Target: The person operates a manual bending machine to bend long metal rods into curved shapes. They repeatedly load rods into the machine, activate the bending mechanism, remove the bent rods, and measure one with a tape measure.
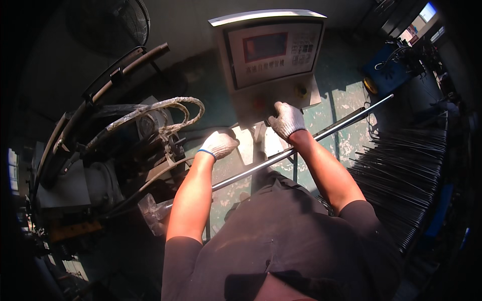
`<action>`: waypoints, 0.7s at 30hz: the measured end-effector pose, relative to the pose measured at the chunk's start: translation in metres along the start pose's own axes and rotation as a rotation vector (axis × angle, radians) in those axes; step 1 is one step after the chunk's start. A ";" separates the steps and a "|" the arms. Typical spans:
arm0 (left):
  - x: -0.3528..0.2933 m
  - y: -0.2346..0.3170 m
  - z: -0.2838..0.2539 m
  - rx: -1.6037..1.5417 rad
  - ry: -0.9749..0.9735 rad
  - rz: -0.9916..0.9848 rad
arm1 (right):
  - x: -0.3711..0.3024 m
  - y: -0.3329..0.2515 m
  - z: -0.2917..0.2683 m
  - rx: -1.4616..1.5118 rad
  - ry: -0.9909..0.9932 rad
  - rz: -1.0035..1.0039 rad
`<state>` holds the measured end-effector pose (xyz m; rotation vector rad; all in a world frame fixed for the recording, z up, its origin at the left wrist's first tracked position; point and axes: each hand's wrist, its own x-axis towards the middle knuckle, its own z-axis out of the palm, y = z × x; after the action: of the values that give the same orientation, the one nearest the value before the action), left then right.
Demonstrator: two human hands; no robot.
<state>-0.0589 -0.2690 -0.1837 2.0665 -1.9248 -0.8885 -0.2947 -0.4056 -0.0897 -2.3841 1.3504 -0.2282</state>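
My left hand (219,145), in a white knitted glove with a blue cuff edge, is in front of me with its fingers curled inward. What it holds, if anything, is hidden. My right hand (288,121), gloved alike, is closed just below the front ledge of a control box (273,88). Its curled fingers hide their inside. The box has a red-framed screen (265,46), a keypad (303,49) and a dark knob (300,91). Beneath both forearms a shiny metal tube (251,171) runs diagonally, apart from the hands.
At left stands a machine (103,185) with a curved arm (108,85) and plastic-wrapped hoses (150,111). The tube's lower end meets a metal block (153,214). Many thin dark rods (396,185) lie stacked at right. Behind them is a blue machine (389,65); a fan (133,22) stands far left.
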 end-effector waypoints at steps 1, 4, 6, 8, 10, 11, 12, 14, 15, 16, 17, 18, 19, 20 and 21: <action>0.001 0.001 -0.001 0.014 -0.009 0.017 | 0.000 0.003 0.002 -0.001 0.009 -0.006; -0.002 0.005 -0.003 -0.015 -0.018 -0.007 | 0.000 0.008 0.008 0.003 0.045 -0.035; 0.001 0.000 -0.003 0.200 -0.039 0.110 | 0.000 0.009 0.010 0.018 0.082 -0.067; 0.001 -0.001 -0.002 0.364 -0.044 0.212 | 0.000 0.005 0.007 0.032 0.098 -0.093; -0.001 0.001 -0.003 0.478 -0.033 0.300 | 0.001 0.001 0.003 0.026 0.098 -0.092; -0.003 0.004 -0.005 0.476 -0.039 0.282 | 0.004 -0.001 0.001 0.014 0.090 -0.078; -0.003 0.007 -0.007 0.473 -0.045 0.264 | 0.008 -0.004 -0.001 0.001 0.082 -0.064; -0.006 0.017 -0.014 0.381 -0.077 0.207 | 0.016 -0.017 -0.006 -0.060 0.042 0.017; -0.008 0.023 -0.014 0.061 -0.008 0.007 | 0.020 -0.027 -0.009 -0.090 0.020 0.056; -0.011 0.028 -0.018 0.019 -0.016 -0.030 | 0.024 -0.040 -0.012 -0.160 -0.021 0.084; -0.010 0.032 -0.020 -0.023 -0.028 -0.060 | 0.033 -0.043 -0.006 -0.198 -0.055 0.086; -0.006 0.029 -0.016 -0.004 -0.044 -0.041 | 0.039 -0.043 0.000 -0.217 -0.020 0.082; -0.004 0.023 -0.008 0.115 -0.005 0.054 | 0.043 -0.044 0.006 -0.236 0.013 0.072; -0.001 0.009 0.004 0.214 0.011 0.145 | 0.043 -0.058 -0.010 -0.262 -0.105 0.093; 0.003 -0.005 0.015 0.314 0.028 0.235 | 0.049 -0.055 -0.004 -0.262 -0.085 0.058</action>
<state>-0.0633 -0.2670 -0.1992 1.9322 -2.3561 -0.5326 -0.2269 -0.4227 -0.0661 -2.5268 1.4853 0.0698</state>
